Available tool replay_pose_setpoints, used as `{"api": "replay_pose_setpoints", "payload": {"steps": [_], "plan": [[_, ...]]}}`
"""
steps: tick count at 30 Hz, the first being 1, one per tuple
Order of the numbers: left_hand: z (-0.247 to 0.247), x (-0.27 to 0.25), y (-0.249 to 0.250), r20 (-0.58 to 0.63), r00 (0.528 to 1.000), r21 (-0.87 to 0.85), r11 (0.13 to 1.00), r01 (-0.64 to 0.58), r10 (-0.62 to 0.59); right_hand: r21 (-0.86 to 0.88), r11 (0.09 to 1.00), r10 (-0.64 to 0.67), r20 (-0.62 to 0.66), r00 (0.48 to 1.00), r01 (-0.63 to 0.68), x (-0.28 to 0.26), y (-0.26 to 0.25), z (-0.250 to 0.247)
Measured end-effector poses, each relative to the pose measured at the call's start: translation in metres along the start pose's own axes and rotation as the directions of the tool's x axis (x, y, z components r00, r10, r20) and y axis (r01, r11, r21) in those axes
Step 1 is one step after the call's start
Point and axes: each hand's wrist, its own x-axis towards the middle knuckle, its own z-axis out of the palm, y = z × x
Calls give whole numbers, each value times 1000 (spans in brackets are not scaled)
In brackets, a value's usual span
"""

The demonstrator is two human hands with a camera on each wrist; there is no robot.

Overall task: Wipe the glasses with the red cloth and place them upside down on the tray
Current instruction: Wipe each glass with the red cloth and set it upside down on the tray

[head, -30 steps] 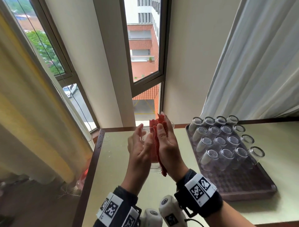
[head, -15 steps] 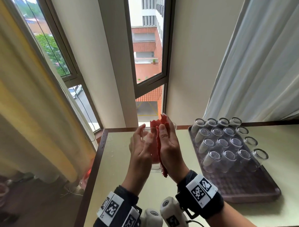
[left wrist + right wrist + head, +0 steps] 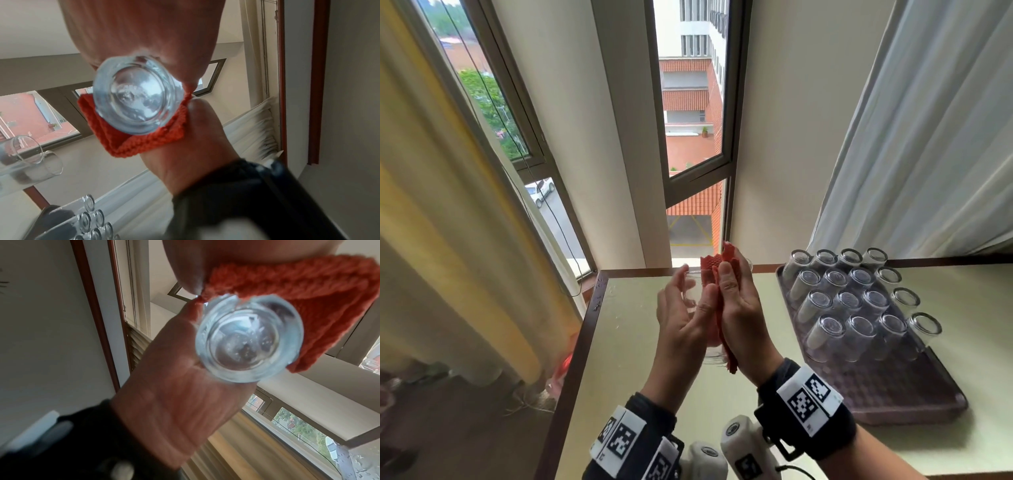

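Glass point(image 3: 697, 308) upright between palms, base point(image 3: 135, 97) toward wrists.

Red waffle-knit cloth point(image 3: 722, 294); clear glass point(image 3: 135, 95); brown tray point(image 3: 914, 401)

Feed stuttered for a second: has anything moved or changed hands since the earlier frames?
Nothing has visibly changed apart from a slight shift of the head camera. The glass stays pressed between the left hand and the right hand, with the red cloth between the right palm and the glass. Neither hand took hold or let go. The upside-down glasses on the tray stand as before.
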Motion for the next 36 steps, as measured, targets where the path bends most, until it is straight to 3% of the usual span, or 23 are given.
{"api": "replay_pose_setpoints", "payload": {"steps": [6, 13, 23, 36], "plan": [[-4, 3, 3, 21, 999, -34, 999, 31, -31, -109, 994, -16, 21, 1000, 19, -8, 15, 2], [0, -1, -1, 7, 999, -31, 999, 36, -36, -25, 999, -20, 8, 1000, 20, 3, 7, -1], [-6, 8, -3, -51, 998, 39, 999, -27, 29, -98, 990, -100, 50, 994, 105, 0, 16, -1], [-6, 7, -2, -13, 1000, -12, 1000, 13, -13, -55, 998, -34, 21, 999, 35, -2, 28, 4]]}}
